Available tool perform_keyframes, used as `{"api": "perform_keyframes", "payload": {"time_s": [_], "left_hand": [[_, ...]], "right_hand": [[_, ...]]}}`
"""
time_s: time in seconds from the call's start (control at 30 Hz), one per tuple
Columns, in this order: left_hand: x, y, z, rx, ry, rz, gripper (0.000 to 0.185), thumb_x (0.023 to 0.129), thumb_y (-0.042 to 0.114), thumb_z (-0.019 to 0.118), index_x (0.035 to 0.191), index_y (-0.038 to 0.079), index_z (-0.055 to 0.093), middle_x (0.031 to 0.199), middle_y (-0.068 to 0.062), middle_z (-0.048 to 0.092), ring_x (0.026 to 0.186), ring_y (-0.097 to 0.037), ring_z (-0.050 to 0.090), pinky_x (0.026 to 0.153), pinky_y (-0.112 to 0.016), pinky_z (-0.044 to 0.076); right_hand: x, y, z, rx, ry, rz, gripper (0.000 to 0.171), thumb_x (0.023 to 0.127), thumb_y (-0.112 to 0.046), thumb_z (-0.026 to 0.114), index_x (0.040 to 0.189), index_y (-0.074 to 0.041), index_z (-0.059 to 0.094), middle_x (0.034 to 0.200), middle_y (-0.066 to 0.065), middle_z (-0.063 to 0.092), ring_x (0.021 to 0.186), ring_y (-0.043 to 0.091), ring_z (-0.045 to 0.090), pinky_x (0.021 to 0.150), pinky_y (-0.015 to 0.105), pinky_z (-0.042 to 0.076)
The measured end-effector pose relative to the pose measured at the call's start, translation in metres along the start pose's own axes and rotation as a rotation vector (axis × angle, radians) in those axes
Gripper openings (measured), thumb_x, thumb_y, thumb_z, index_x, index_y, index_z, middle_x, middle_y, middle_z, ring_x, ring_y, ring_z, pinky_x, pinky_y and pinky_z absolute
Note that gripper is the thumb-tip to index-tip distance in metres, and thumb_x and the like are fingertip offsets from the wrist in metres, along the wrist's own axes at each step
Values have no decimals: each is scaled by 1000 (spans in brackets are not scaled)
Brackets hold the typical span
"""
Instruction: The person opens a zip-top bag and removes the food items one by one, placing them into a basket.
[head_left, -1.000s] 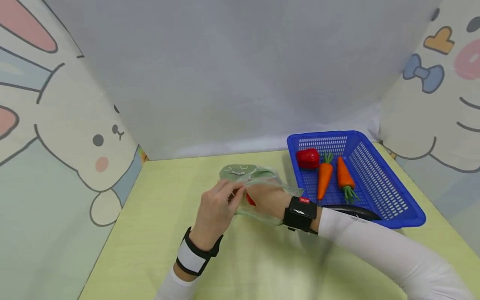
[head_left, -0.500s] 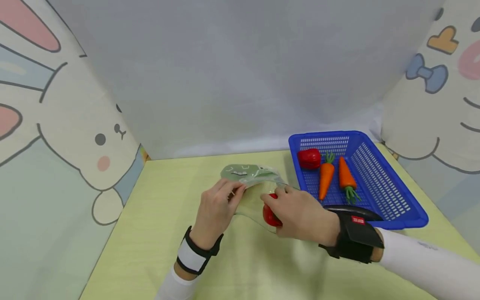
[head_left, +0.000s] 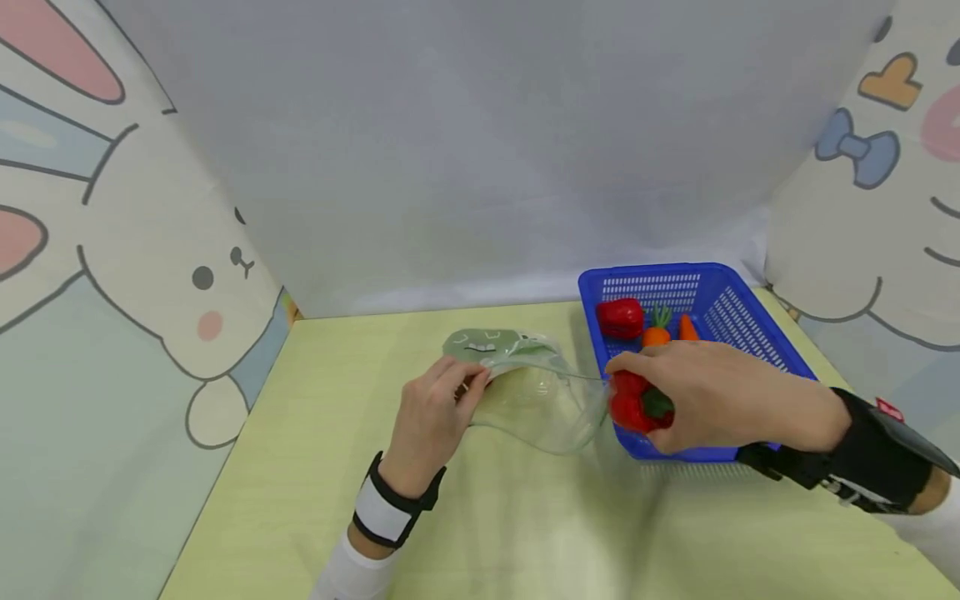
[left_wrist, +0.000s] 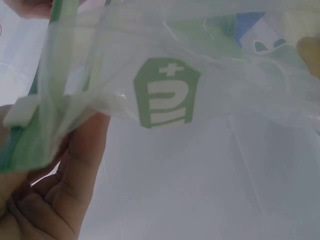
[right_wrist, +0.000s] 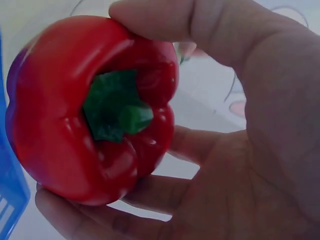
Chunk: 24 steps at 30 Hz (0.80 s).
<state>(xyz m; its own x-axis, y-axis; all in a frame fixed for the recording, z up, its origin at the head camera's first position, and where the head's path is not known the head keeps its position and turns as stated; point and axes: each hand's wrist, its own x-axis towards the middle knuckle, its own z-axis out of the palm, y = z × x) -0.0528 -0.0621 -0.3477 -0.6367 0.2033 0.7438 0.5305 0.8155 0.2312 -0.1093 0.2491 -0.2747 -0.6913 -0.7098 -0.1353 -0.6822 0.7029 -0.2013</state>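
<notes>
Two bare hands, no gloves, no rings. Left hand (head_left: 433,414) coming out of a long white sleeve (head_left: 343,575), with a black wrist strap carrying a white rectangular block (head_left: 384,512) just above the cuff. Right hand (head_left: 708,394) backed by a wider black wrist brace (head_left: 870,457), bulkier than the left strap, bearing a small red tag with tiny white lettering (head_left: 889,409) at its upper edge; white sleeve beyond it at the frame's corner.

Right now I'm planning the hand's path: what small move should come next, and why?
Probably lower the right hand into the blue basket and release the red pepper: it hovers at the basket's near-left edge, outside the clear bag the left hand pinches open.
</notes>
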Motion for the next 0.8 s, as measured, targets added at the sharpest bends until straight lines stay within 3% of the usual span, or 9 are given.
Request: {"api": "perform_keyframes", "payload": {"time_s": [0.27, 0.43, 0.6, 0.8], "left_hand": [[-1, 0, 1, -1, 5, 2, 10, 85, 3, 86, 90, 2, 78, 82, -7, 73, 69, -13, 72, 58, -20, 58], [-1, 0, 1, -1, 8, 5, 10, 85, 2, 86, 90, 1, 78, 82, -8, 73, 69, -13, 72, 58, -20, 58], [0, 0, 0, -6, 2, 0, 10, 86, 3, 86, 91, 1, 78, 82, -8, 73, 69, -14, 72, 57, -20, 58], [0, 0, -1, -10, -12, -12, 7, 88, 3, 84, 92, 1, 78, 82, -8, 73, 69, -14, 72, 57, -20, 58]], "right_hand": [[15, 59, -4, 15, -35, 63, 68, 76, -26, 90, 137, -14, 62, 90, -6, 66, 79, 13, 56, 64, 28, 47], [35, 95, 6, 77, -66, 83, 64, 77, -20, 89, 134, -9, 63, 96, 0, 71, 80, 15, 59, 67, 30, 53], [49, 128, 23, 131, -138, 118, 70, 79, -15, 86, 141, -1, 57, 101, 6, 67, 82, 18, 57, 68, 31, 51], [56, 149, 45, 184, -243, 152, 75, 79, -15, 84, 145, 2, 51, 99, 6, 60, 83, 19, 55, 67, 30, 48]]}}
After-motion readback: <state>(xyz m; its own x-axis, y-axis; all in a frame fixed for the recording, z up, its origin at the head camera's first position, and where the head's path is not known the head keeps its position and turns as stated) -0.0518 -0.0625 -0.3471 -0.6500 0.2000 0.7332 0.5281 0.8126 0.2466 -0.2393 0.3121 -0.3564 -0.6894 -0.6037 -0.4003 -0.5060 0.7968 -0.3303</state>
